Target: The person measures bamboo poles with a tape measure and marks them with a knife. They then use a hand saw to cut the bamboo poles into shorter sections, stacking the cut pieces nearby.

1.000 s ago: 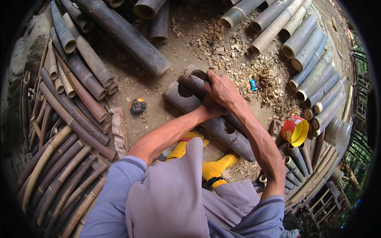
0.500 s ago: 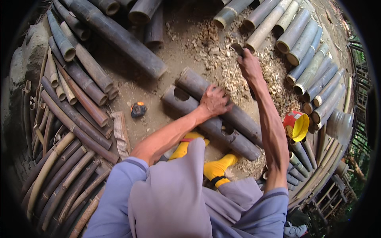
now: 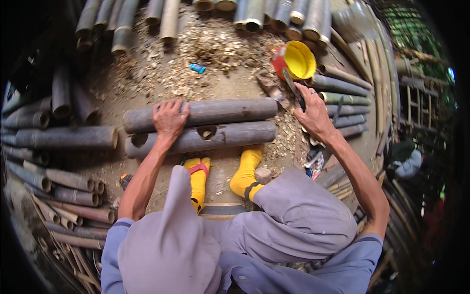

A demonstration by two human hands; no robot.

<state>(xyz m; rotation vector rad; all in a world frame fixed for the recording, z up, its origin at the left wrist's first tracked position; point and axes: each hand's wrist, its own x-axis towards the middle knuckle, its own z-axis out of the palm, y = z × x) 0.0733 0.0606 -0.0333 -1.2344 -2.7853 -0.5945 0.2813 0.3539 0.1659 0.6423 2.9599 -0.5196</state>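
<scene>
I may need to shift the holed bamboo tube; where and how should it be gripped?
Probably its right stretch, from above: the holed bamboo tube lies on its side, round wall unbroken there; both holes sit farther left, the left forearm crossing between them.

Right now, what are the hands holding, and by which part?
The right hand holds a long dark-handled blade by its handle; the left hand lies over the farther dark round bamboo tube.

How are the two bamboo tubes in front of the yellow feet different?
The near tube shows two holes; the far tube shows none. The left hand rests on the far tube, while the forearm passes over the near tube. Both are long, dark and lie side by side.
</scene>
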